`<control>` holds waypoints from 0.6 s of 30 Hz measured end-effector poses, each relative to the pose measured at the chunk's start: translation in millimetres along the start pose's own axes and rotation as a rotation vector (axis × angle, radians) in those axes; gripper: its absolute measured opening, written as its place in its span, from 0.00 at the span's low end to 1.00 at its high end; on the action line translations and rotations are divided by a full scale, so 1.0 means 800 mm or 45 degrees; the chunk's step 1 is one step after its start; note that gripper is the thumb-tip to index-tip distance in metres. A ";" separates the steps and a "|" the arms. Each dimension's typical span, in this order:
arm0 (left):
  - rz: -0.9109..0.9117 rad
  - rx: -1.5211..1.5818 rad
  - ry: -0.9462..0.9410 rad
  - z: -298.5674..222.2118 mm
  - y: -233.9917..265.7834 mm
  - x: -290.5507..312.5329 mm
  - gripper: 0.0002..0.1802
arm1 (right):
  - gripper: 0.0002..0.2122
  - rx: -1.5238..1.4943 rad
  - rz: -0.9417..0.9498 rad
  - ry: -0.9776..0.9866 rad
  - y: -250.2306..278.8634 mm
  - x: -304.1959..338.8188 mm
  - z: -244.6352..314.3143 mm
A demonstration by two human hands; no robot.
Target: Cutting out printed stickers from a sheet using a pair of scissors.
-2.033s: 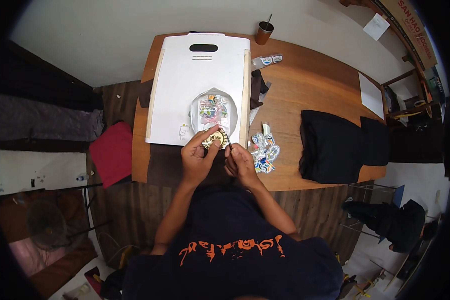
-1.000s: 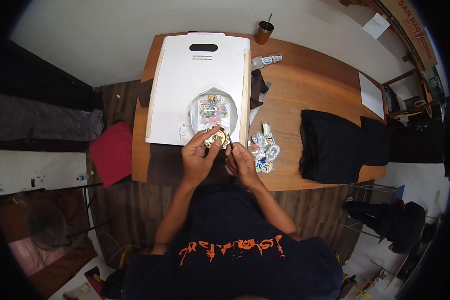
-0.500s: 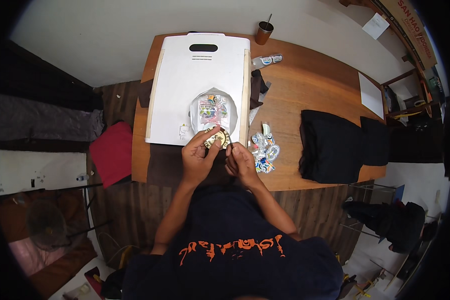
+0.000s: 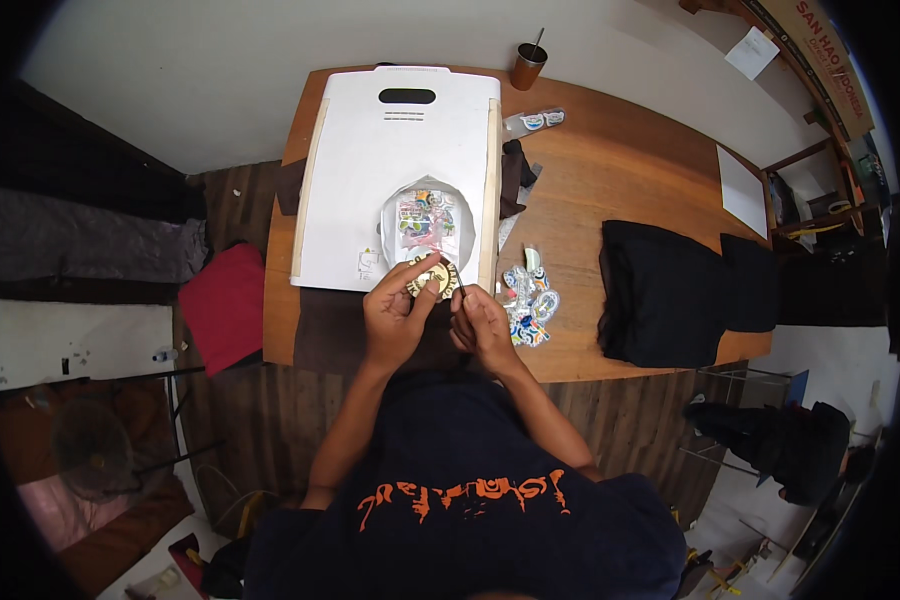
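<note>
Head view: a round badge pinched between two working hands

The left hand (image 4: 395,312) grips the round badge (image 4: 448,274), cream and dark, between thumb and fingers, just over the near edge of a white panel (image 4: 370,160). The right hand (image 4: 483,325) is closed around a thin dark tool (image 4: 460,286), its upper end beside the badge's right side; whether they touch is too small to tell. The step in hand looks like fine work along that edge; the next move would seem to call for a steady left pinch and a light right hand.

Colourful printed pieces (image 4: 425,212) lie in the panel's round opening. On the wooden table (image 4: 610,150) stand a brown cup (image 4: 528,68) and folded black cloth (image 4: 660,290). Red cloth (image 4: 225,310) lies to the left, above a plank floor (image 4: 630,425).
</note>
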State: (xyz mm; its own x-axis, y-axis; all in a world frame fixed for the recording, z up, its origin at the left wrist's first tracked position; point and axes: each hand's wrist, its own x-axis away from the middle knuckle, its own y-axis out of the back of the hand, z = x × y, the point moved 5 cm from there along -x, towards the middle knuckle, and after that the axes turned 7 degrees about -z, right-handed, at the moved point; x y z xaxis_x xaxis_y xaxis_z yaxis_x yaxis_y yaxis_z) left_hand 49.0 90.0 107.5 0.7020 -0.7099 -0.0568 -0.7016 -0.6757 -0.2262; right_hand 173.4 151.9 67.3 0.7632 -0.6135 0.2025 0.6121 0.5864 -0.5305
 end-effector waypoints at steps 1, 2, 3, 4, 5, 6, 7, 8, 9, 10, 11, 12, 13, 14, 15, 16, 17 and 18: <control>-0.001 0.000 0.000 0.000 0.000 0.000 0.17 | 0.16 0.000 0.001 0.000 0.000 0.000 -0.001; -0.004 -0.001 0.007 0.000 0.000 0.000 0.17 | 0.16 -0.018 0.009 -0.003 0.001 0.000 -0.002; -0.005 0.000 0.015 0.000 0.000 0.000 0.17 | 0.16 -0.035 0.014 -0.006 0.002 0.000 -0.002; -0.004 0.001 0.015 0.000 0.002 0.001 0.17 | 0.16 -0.034 0.013 -0.006 0.002 0.000 -0.003; 0.002 -0.041 0.031 0.003 0.005 0.002 0.17 | 0.16 -0.046 0.006 -0.019 0.003 0.001 -0.005; 0.006 -0.083 0.045 0.005 0.006 0.002 0.17 | 0.16 -0.058 0.000 -0.032 0.003 0.001 -0.006; 0.006 -0.083 0.046 0.005 0.006 0.002 0.17 | 0.16 -0.058 0.000 -0.033 0.003 0.001 -0.006; 0.009 -0.068 0.035 0.003 0.005 0.001 0.17 | 0.16 -0.045 0.010 -0.023 0.003 0.000 -0.005; 0.012 -0.053 0.025 0.002 0.003 0.001 0.17 | 0.16 -0.032 0.019 -0.014 0.002 0.000 -0.004; 0.012 -0.053 0.025 0.000 0.002 0.001 0.17 | 0.16 -0.032 0.019 -0.014 0.002 0.000 -0.005; 0.015 -0.036 0.013 -0.003 0.000 0.000 0.17 | 0.16 -0.027 0.019 -0.013 0.002 0.001 -0.005; 0.018 -0.017 0.000 -0.005 -0.001 0.000 0.17 | 0.16 -0.021 0.018 -0.012 0.002 0.001 -0.005; 0.018 -0.017 0.000 -0.005 -0.001 0.000 0.17 | 0.16 -0.021 0.018 -0.012 0.002 0.001 -0.005; 0.023 -0.011 -0.007 -0.005 -0.001 0.000 0.17 | 0.15 -0.031 0.007 -0.023 0.002 0.001 -0.006; 0.029 -0.004 -0.014 -0.005 -0.001 0.000 0.17 | 0.15 -0.040 -0.003 -0.033 0.002 0.002 -0.007; 0.030 -0.004 -0.014 -0.005 -0.001 0.000 0.17 | 0.15 -0.040 -0.004 -0.032 0.003 0.001 -0.008; 0.030 0.016 -0.012 -0.005 -0.002 0.000 0.17 | 0.15 -0.052 0.007 -0.025 0.005 0.001 -0.008; 0.029 0.036 -0.009 -0.005 -0.002 0.000 0.17 | 0.15 -0.064 0.018 -0.019 0.005 0.001 -0.008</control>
State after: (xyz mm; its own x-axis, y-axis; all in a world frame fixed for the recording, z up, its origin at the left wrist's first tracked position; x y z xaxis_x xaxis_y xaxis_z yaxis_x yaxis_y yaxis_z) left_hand 49.6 90.4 112.0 0.6870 -0.7234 -0.0691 -0.7136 -0.6536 -0.2520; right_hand 174.9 150.0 59.9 0.7750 -0.5972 0.2067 0.5903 0.5673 -0.5742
